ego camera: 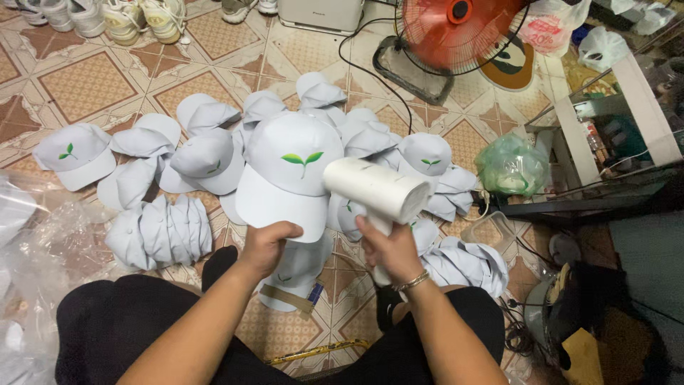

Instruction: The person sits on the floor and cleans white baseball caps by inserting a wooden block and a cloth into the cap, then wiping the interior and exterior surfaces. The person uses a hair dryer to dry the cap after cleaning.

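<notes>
Holding cap (285,171), left (269,242); steamer (374,189), right (388,249).

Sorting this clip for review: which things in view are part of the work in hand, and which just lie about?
In hand:
left hand holding white cap
right hand holding white handheld steamer
piled caps

Lying about:
red fan
shoes
green bag

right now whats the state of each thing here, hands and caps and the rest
left hand: closed on the brim of the held cap
held cap: raised, front logo facing the camera
right hand: gripping the handle of the white handheld appliance
white handheld appliance: held up, nozzle aimed at the held cap
loose caps: strewn on the tiled floor
stacked caps: nested in a row, lying down
red fan: standing; running or not, cannot tell
green bag: tied shut
</notes>
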